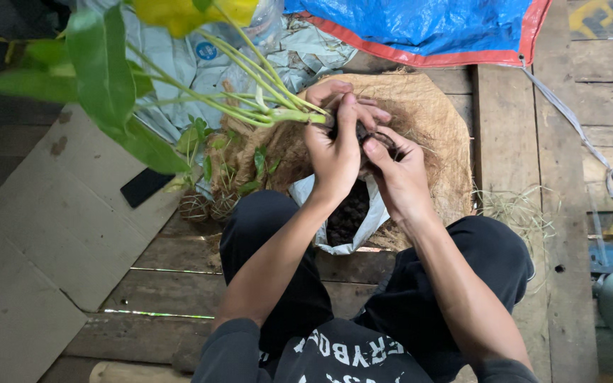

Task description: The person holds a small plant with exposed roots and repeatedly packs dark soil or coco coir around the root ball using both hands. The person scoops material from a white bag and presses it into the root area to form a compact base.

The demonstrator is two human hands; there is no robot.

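Plank floor [179,262], coir sheet [441,142]: left hand [331,152] and right hand [395,174] both clasp plant's root ball [363,131], apparently; leaning stems [250,92] risk snapping.

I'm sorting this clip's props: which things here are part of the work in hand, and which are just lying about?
In use:
- left hand and right hand, both around the dark root clump
- long-stemmed green leafy plant
- white bag of dark soil
- brown coconut-fibre sheet

Lying about:
- blue plastic tarp
- flat grey cardboard
- small fibre-wrapped plants
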